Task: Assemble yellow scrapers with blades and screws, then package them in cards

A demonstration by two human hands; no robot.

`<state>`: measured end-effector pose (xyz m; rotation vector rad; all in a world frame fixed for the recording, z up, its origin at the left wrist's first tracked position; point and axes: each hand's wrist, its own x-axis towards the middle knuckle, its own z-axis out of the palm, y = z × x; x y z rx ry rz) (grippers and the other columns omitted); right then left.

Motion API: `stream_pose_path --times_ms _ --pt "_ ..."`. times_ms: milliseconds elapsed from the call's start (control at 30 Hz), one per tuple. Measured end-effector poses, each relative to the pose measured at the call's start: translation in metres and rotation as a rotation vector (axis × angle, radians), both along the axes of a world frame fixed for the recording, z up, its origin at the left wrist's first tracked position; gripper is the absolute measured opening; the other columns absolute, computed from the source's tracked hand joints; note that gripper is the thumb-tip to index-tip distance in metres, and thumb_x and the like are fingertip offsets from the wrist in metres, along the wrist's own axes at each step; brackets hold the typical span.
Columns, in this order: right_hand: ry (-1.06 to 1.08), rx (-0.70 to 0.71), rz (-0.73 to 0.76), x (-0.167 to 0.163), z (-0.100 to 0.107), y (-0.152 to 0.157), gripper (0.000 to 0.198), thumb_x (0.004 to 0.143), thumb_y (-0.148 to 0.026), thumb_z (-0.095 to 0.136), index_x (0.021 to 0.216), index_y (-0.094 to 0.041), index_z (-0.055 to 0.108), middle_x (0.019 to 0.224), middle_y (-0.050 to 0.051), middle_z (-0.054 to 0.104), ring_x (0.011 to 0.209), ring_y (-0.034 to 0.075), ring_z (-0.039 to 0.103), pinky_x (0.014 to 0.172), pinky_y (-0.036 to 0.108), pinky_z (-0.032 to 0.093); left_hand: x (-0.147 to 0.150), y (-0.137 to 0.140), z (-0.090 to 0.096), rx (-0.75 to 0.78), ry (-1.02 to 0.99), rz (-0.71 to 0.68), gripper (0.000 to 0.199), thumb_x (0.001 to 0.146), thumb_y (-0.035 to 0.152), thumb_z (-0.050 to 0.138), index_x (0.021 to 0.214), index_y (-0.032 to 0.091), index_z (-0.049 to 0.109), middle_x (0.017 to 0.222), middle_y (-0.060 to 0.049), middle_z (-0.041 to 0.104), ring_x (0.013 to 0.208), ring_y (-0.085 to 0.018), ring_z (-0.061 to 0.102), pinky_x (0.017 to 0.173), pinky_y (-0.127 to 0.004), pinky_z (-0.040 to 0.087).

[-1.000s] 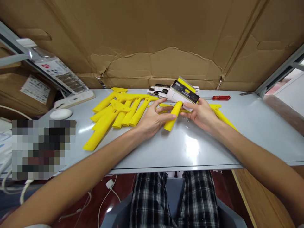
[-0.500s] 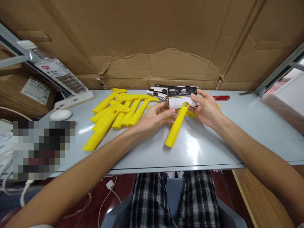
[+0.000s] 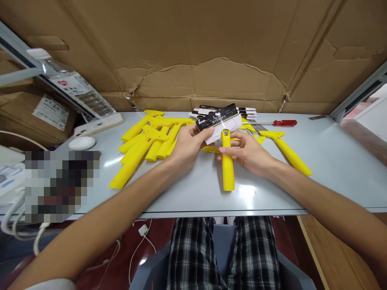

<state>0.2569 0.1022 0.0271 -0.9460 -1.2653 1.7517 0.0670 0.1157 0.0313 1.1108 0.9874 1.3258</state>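
My left hand [image 3: 189,147] is closed on the left end of a flat black-and-white printed card pack [image 3: 220,125], tilted with its right side higher. My right hand [image 3: 246,153] grips a yellow scraper handle [image 3: 228,173] near its upper part, thumb across the front. The handle points down towards the table's front edge; its top, with a small hole, overlaps the pack's lower edge. Whether the two are joined is hidden. Behind my right hand are yellow heads and metal parts, partly covered. Another yellow handle [image 3: 294,156] slants away to the right.
A pile of yellow handles [image 3: 130,167] lies left of my hands. More card packs [image 3: 248,113] are stacked at the back, near a red screwdriver [image 3: 284,123]. A bottle [image 3: 75,86], power strip [image 3: 104,125] and white mouse [image 3: 82,143] are on the left. Cardboard [image 3: 211,48] stands behind.
My right hand has gone from the card pack down to the yellow handle. My left hand now holds the pack, which has tilted. The handle has swung closer to upright.
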Motion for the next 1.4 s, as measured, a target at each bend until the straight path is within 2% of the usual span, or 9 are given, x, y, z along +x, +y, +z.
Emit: stream_pose_path --times_ms 267,400,567,667,767,867,1000,1233,1400 --pt "-0.383 0.158 0.098 0.015 0.012 0.008 0.038 0.065 -0.032 0.096 0.088 -0.017 0.070 0.099 0.005 0.069 0.077 0.014 0.067 0.066 0.031 0.061 -0.008 0.008 0.001 -0.034 0.197 0.015 0.038 0.068 0.042 0.094 0.083 0.015 0.072 0.081 -0.005 0.074 0.070 -0.018 0.066 0.059 -0.027 0.052" --pt "-0.578 0.161 0.262 0.021 0.028 0.008 0.030 0.073 -0.033 0.088 0.086 -0.014 0.070 0.086 0.002 0.066 0.074 0.012 0.064 0.067 0.029 0.058 -0.015 0.013 0.006 -0.050 0.299 -0.053 0.045 0.071 0.032 0.091 0.109 0.014 0.075 0.086 -0.005 0.074 0.070 -0.017 0.066 0.058 -0.027 0.052" --pt "-0.648 0.180 0.216 0.020 0.029 0.007 0.035 0.075 -0.033 0.086 0.099 -0.014 0.069 0.089 0.005 0.069 0.074 0.015 0.068 0.067 0.031 0.058 -0.017 0.017 0.004 -0.079 0.319 -0.046 0.055 0.074 0.023 0.086 0.125 0.016 0.069 0.091 -0.006 0.075 0.072 -0.018 0.069 0.062 -0.028 0.054" --pt "-0.692 0.215 0.151 0.022 0.025 0.007 0.057 0.074 -0.033 0.088 0.120 -0.018 0.059 0.088 0.003 0.071 0.071 0.018 0.070 0.063 0.031 0.057 -0.019 0.019 -0.002 0.062 0.417 -0.019 0.049 0.076 0.024 0.083 0.122 0.017 0.068 0.112 -0.010 0.078 0.085 -0.020 0.073 0.074 -0.032 0.058" --pt "-0.742 0.292 0.147 0.024 0.023 0.003 0.072 0.076 -0.036 0.085 0.134 -0.021 0.046 0.082 -0.001 0.070 0.064 0.018 0.068 0.059 0.029 0.053 -0.021 0.022 -0.010 0.285 0.665 -0.015 0.035 0.081 0.023 0.078 0.115 0.018 0.071 0.116 -0.009 0.077 0.095 -0.022 0.072 0.084 -0.035 0.058" --pt "-0.849 0.401 0.227 0.023 0.024 -0.003 0.070 0.082 -0.037 0.080 0.141 -0.021 0.046 0.080 -0.002 0.069 0.061 0.015 0.064 0.063 0.029 0.049 -0.022 0.024 -0.018 0.433 0.831 -0.069 0.024 0.086 0.023 0.072 0.110 0.019 0.073 0.117 -0.008 0.075 0.104 -0.024 0.070 0.089 -0.038 0.057" --pt "-1.051 0.559 0.235 0.019 0.023 -0.006 0.060 0.088 -0.037 0.074 0.142 -0.017 0.059 0.089 0.004 0.072 0.078 0.017 0.066 0.075 0.029 0.044 -0.019 0.022 -0.025 0.597 0.949 -0.081 0.012 0.094 0.021 0.066 0.102 0.020 0.075 0.123 -0.009 0.072 0.118 -0.025 0.067 0.101 -0.041 0.054" --pt "-1.099 0.628 0.236 0.016 0.015 -0.005 0.056 0.090 -0.041 0.072 0.140 -0.015 0.066 0.091 0.006 0.073 0.082 0.017 0.062 0.075 0.028 0.039 -0.014 0.018 -0.031 0.688 1.098 -0.128 0.026 0.106 0.026 0.053 0.106 0.017 0.078 0.129 -0.012 0.073 0.121 -0.025 0.069 0.110 -0.045 0.052" --pt "-1.076 0.634 0.226 0.017 0.013 -0.002 0.052 0.092 -0.047 0.070 0.132 -0.014 0.069 0.086 0.005 0.072 0.074 0.015 0.058 0.070 0.028 0.035 -0.016 0.019 -0.032 0.730 1.162 -0.231 0.030 0.104 0.033 0.060 0.121 0.014 0.075 0.138 -0.015 0.069 0.130 -0.029 0.064 0.114 -0.049 0.051"
